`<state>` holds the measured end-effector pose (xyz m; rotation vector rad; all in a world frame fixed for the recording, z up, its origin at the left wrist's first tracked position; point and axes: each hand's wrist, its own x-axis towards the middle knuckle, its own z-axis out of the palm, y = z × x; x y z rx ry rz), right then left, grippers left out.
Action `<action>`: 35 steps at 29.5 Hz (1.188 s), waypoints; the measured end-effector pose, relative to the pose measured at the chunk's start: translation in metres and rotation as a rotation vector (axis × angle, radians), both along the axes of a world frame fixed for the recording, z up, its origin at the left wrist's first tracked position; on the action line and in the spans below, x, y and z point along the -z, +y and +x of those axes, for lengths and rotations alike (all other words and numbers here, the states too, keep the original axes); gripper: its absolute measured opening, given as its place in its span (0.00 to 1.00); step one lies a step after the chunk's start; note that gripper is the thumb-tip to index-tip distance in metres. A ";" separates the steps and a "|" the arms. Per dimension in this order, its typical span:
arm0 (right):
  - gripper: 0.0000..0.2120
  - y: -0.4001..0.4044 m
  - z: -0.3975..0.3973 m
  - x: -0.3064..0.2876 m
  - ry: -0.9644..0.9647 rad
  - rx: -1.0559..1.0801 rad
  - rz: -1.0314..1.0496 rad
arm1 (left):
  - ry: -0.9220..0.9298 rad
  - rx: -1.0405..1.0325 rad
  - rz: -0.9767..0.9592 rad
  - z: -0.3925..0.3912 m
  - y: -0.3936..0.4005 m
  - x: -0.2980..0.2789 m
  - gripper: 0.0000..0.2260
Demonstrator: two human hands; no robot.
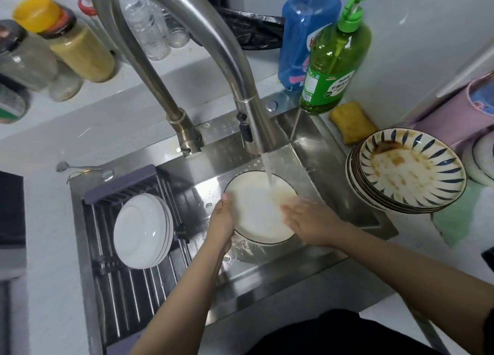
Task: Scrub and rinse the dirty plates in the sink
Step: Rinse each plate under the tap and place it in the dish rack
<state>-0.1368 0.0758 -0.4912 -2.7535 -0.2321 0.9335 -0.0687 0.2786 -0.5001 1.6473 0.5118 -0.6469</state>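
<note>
A white plate with a dark rim [254,207] is held over the steel sink [328,178] under running water from the faucet [256,130]. My left hand [222,218] grips the plate's left edge, thumb on the rim. My right hand [307,218] lies flat with straight fingers on the plate's wet right side. A stack of dirty plates [409,170] with a blue petal pattern and brown stains sits on the counter to the right. Several clean white plates [141,231] lean in the drying rack [128,288] on the left.
A green dish soap bottle [334,58] and a blue bottle [304,34] stand behind the sink. A yellow sponge [350,121] lies by the soap. Jars [77,42] and glasses line the back left counter. A pink container [459,111] stands at the far right.
</note>
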 end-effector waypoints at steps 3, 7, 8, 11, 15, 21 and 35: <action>0.28 0.021 0.021 0.007 -0.044 0.072 -0.088 | 0.031 0.098 -0.004 -0.011 -0.012 -0.006 0.21; 0.26 0.066 0.035 0.004 -0.007 0.177 0.218 | 0.057 0.091 -0.054 -0.013 -0.019 -0.002 0.23; 0.25 0.070 0.033 0.001 0.008 0.148 0.302 | 0.050 0.070 -0.067 -0.011 -0.018 0.002 0.24; 0.21 0.058 0.016 -0.014 0.117 -0.036 0.515 | 0.077 0.011 -0.061 -0.005 -0.005 0.011 0.31; 0.23 0.031 -0.001 -0.024 -0.040 -0.118 0.296 | 0.088 -0.023 -0.071 -0.004 -0.002 0.009 0.23; 0.25 0.061 0.033 -0.004 -0.040 0.179 0.158 | 0.092 0.071 -0.040 -0.016 -0.016 -0.004 0.23; 0.43 -0.006 0.013 0.007 -0.109 -0.088 -0.076 | 0.009 0.040 0.087 -0.002 0.000 -0.005 0.23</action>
